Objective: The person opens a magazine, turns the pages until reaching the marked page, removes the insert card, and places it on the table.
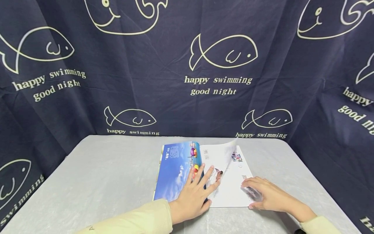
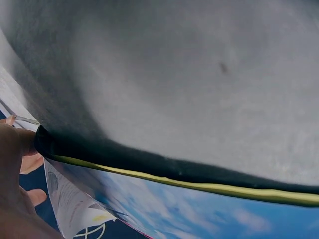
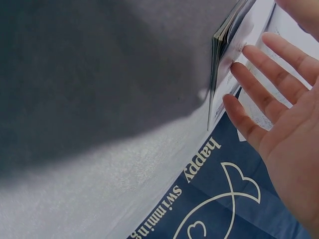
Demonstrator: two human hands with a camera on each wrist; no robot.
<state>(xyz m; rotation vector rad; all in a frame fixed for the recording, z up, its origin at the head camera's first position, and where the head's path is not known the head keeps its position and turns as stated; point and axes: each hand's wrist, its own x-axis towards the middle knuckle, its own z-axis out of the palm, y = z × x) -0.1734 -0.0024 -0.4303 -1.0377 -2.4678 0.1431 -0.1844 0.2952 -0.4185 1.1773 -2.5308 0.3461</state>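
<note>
A magazine (image 1: 230,193) lies spread on the table, a blue sky picture (image 1: 172,172) filling its left page. My left hand (image 1: 193,195) rests across the spine, fingers spread and touching both sides. Beneath those fingertips a white leaf (image 1: 220,152) curls up, its far corner raised above the right page. My right hand (image 1: 270,195) is at the near right corner of the magazine, its thumb by the bottom edge and fingers over the page. In the right wrist view, the right fingers (image 3: 271,84) extend loosely to the page edge, apart from the thumb.
A light grey cloth (image 1: 111,175) covers the table. Dark blue curtains (image 1: 175,65) with fish drawings and lettering hang behind and at both sides. Pale yellow sleeves (image 1: 140,217) cover both forearms. A dark item shows by the right cuff.
</note>
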